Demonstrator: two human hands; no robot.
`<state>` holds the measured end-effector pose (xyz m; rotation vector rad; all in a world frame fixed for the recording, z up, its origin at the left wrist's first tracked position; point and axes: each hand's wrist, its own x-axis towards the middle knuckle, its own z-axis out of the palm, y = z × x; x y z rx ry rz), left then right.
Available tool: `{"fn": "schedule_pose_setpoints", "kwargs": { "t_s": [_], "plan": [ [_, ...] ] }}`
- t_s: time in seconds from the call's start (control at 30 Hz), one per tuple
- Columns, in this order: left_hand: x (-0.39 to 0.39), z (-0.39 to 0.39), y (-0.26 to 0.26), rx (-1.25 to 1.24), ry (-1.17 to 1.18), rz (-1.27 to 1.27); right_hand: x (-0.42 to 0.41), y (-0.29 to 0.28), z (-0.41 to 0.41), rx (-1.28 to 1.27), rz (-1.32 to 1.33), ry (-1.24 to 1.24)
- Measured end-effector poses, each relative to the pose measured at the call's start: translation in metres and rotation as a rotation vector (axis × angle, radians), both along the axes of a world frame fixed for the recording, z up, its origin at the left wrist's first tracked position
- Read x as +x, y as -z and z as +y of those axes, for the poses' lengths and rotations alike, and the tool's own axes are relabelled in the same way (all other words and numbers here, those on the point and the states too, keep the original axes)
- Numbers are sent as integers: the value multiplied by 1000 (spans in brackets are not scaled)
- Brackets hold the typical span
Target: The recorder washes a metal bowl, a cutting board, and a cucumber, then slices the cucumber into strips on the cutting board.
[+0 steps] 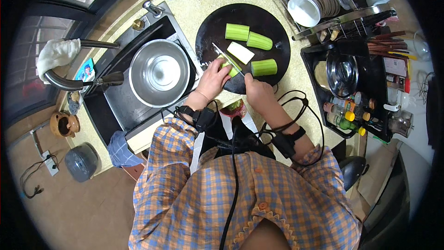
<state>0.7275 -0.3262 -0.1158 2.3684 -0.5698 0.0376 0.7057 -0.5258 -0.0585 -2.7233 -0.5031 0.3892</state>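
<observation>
On a round dark cutting board [211,17], my right hand [258,92] grips the handle of a kitchen knife [227,55]. The blade lies along a piece of green gourd or similar vegetable [235,71]. My left hand [213,78] presses that piece down with its fingertips, close beside the blade. Just beyond the knife rests a piece with its pale cut face [240,52] upward. Two green chunks [237,32] [259,41] touch each other near the far side. Another green chunk [264,67] sits to the right of the knife.
A steel bowl [159,73] stands in the sink [116,106] at left, below a faucet [153,8]. At right are a black tray [312,76] of bottles and a dish rack [350,7] with stacked plates. Black cables [288,128] hang by my wrists.
</observation>
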Motion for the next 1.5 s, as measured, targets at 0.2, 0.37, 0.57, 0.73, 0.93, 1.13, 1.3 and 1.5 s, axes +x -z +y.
{"fn": "schedule_pose_setpoints", "kwargs": {
  "t_s": [0.2, 0.37, 0.57, 0.73, 0.93, 1.13, 1.3, 1.5],
  "plan": [
    [-2, 4, 9, 4, -27, -40, -4, -20, -7, 4, 54, 1],
    [-2, 4, 9, -7, -36, -92, -6, -18, 4, -36, 74, 22],
    [-3, 1, 8, -39, -39, -97, 1, 3, 9, -35, 81, 15],
    [-7, 3, 11, -21, -68, -110, -9, -14, -1, -25, 111, 23],
    [-2, 1, 12, -45, -60, -130, 5, -3, 13, 4, 112, 14],
    [-9, 4, 18, -41, -94, -106, 0, -21, 7, 1, 139, 30],
    [-8, 1, 22, -84, -107, -118, -3, -9, 6, -14, 156, 16],
    [-7, -4, 20, -76, -112, -78, 6, 18, 11, 145, -12, 34]
  ]
}}
